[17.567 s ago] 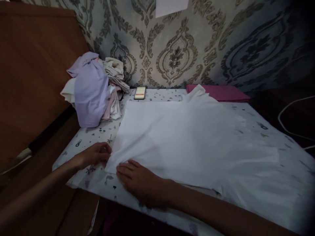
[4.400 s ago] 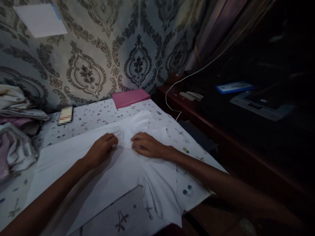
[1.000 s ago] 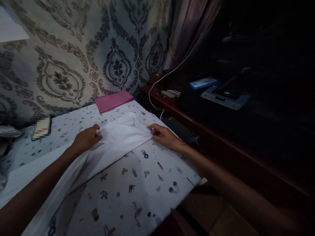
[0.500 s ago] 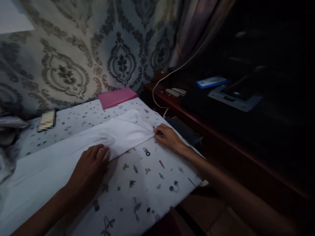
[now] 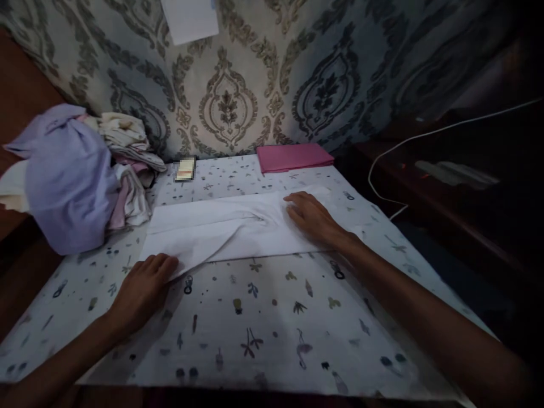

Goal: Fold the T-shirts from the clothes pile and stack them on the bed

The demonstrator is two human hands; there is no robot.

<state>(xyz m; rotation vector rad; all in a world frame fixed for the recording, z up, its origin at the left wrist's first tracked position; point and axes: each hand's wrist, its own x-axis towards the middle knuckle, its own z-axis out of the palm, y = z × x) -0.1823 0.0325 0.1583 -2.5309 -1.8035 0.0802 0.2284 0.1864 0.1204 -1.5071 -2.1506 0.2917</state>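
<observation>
A white cloth [image 5: 204,218], folded into a long strip, lies across the patterned sheet [image 5: 272,317], with creases near its middle. My left hand [image 5: 147,286] is at the near left corner of the cloth, its fingers closed together on the edge, which lifts slightly there. On the right part of the cloth rests my right hand [image 5: 312,218], palm down with the fingers apart. Behind the cloth lies a folded pink cloth [image 5: 295,157].
A pile of clothes with a lilac garment [image 5: 70,181] stands at the left. Near the wall is a small blurred yellowish item [image 5: 185,169]. A white cable [image 5: 378,164] hangs by the dark furniture at the right. Paper [image 5: 191,20] is on the wall.
The view has swung left, bringing the clothes pile in. My left hand has moved to the cloth's left corner. My right hand has let go of the right edge and lies on the cloth.
</observation>
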